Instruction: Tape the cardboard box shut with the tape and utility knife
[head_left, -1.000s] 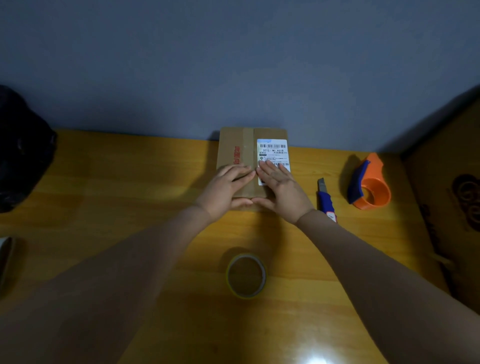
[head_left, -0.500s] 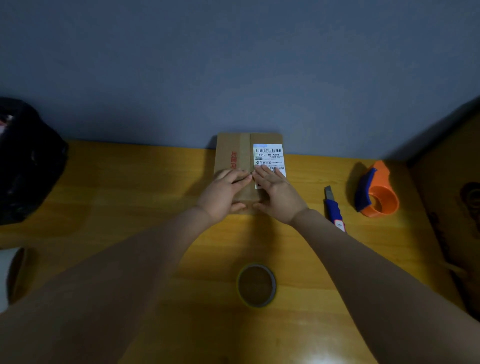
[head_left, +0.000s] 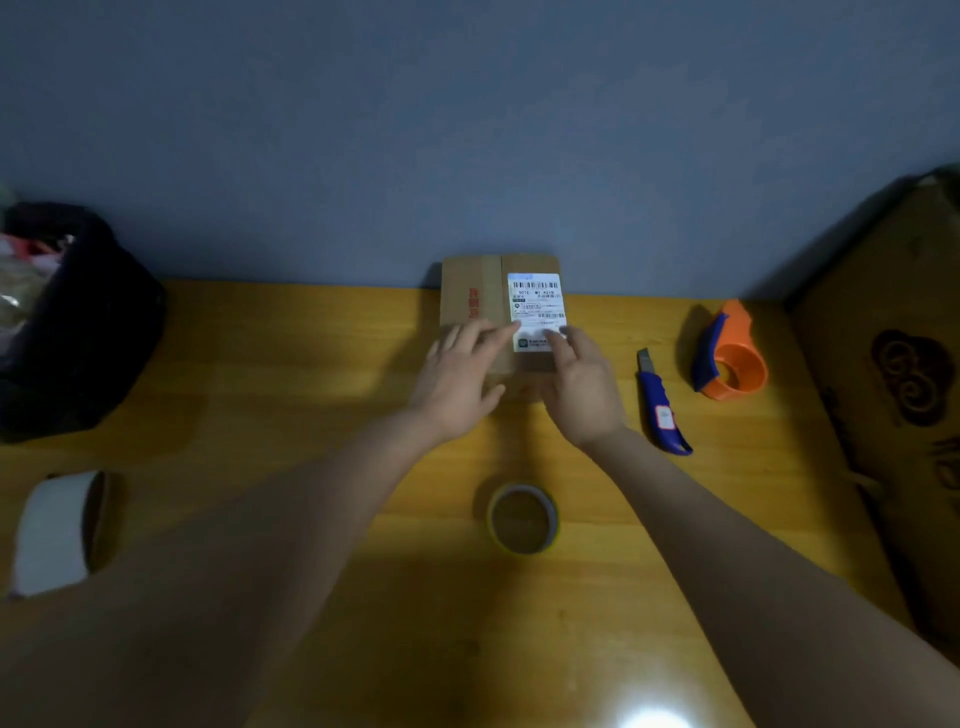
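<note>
A small cardboard box (head_left: 467, 291) with a white barcode label lies flat against the wall at the table's far middle. My left hand (head_left: 457, 374) lies over its near left part, fingers spread, fingertips touching the label's left edge. My right hand (head_left: 582, 389) hovers at the box's near right corner, fingers apart, a fingertip on the label. Neither hand grips anything. A roll of yellowish tape (head_left: 523, 518) lies flat on the table below my hands. The blue utility knife (head_left: 660, 405) lies right of my right hand.
An orange and blue tape dispenser (head_left: 730, 358) sits right of the knife. A wide white tape roll (head_left: 57, 530) stands at the left edge. A black bag (head_left: 78, 322) fills the far left. A large cardboard sheet (head_left: 893, 395) leans along the right side of the wooden table (head_left: 285, 374).
Both hands have lifted and drawn apart from a flat pressing pose on the box. The camera has tilted, bringing the white roll into view.
</note>
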